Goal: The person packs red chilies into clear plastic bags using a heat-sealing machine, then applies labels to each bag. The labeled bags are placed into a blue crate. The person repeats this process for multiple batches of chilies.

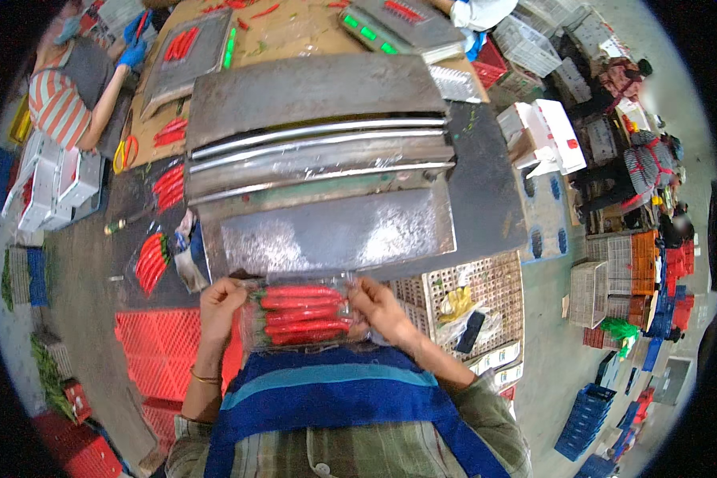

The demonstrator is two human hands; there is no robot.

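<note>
Between my hands is a clear plastic-wrapped pack of red chili peppers [305, 313], held close in front of my blue apron. My left hand [222, 308] pinches the film at the pack's upper left corner, by the green stems. At the other end my right hand [379, 308] grips the film near the pepper tips. Just beyond the pack stands a metal film-wrapping machine [322, 161] with shiny rollers. Its flat front plate [334, 230] carries nothing and reflects the light.
More pepper packs [152, 263] lie left of the machine, near a cloth [188, 269] and orange-handled scissors [125, 154]. A red plastic crate [155, 352] is at my left. On my right, a perforated crate [502, 281] bears a dark object [470, 331]. A gloved co-worker [66, 101] stands far left.
</note>
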